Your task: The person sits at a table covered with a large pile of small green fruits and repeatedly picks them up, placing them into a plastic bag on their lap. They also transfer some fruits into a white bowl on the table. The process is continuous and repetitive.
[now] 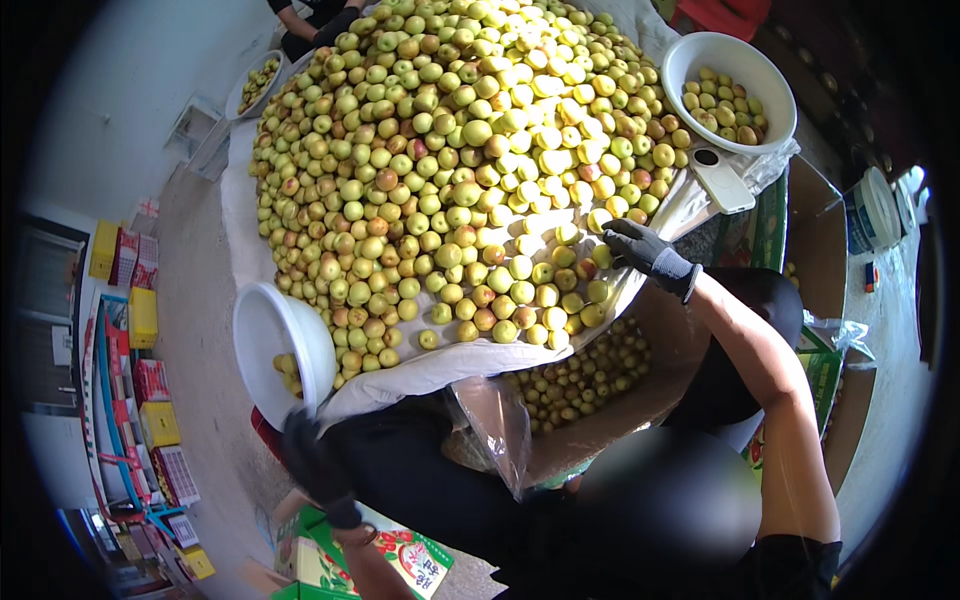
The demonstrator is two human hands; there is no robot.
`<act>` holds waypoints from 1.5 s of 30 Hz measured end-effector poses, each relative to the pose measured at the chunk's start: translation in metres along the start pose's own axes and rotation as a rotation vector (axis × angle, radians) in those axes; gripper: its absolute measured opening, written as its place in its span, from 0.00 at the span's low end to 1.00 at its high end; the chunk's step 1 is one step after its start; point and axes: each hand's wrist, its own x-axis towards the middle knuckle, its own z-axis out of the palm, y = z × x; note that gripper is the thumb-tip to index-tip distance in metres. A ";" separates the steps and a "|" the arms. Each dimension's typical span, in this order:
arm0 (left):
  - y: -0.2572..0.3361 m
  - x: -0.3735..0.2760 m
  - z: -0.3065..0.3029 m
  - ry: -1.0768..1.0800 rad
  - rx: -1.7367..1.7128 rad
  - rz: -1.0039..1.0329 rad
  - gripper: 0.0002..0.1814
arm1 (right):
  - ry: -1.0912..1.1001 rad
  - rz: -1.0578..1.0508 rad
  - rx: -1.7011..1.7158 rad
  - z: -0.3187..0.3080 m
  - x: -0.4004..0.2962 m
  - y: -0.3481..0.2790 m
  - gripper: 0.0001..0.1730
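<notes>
My right hand (645, 253), in a dark grey knit glove, lies at the near right edge of a large heap of green and reddish jujubes (420, 202). Its fingers are apart, their tips beside a few fruits, and no fruit shows in the grasp. My left hand (319, 461), gloved and blurred, is low at the left by the near rim of a tilted white plastic bowl (319, 337). Whether it grips the rim cannot be told. A few jujubes lie inside that bowl. Below the pale cloth (427, 379), an open cardboard box (637, 409) between my legs holds many jujubes.
A second white bowl (776, 82) with jujubes stands at the upper right, near a white phone-like device (724, 182). Another person's gloved hand (337, 26) is at the far left, near a third bowl (274, 82). Printed cartons (390, 555) and stacked crates (142, 319) stand around.
</notes>
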 end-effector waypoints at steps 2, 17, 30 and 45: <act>0.062 0.040 0.030 -0.308 -0.476 -0.113 0.20 | -0.063 -0.167 -0.275 0.006 0.001 -0.015 0.27; 0.125 0.094 0.200 -0.909 -1.037 0.046 0.22 | -0.619 0.056 -0.266 0.054 0.034 -0.012 0.38; 0.196 0.021 0.210 -1.156 -1.147 0.039 0.21 | -1.086 -0.173 -0.590 0.076 0.022 0.036 0.27; 0.097 0.173 0.241 -0.439 -0.342 0.072 0.23 | -0.064 -0.476 -0.934 0.055 0.058 -0.014 0.36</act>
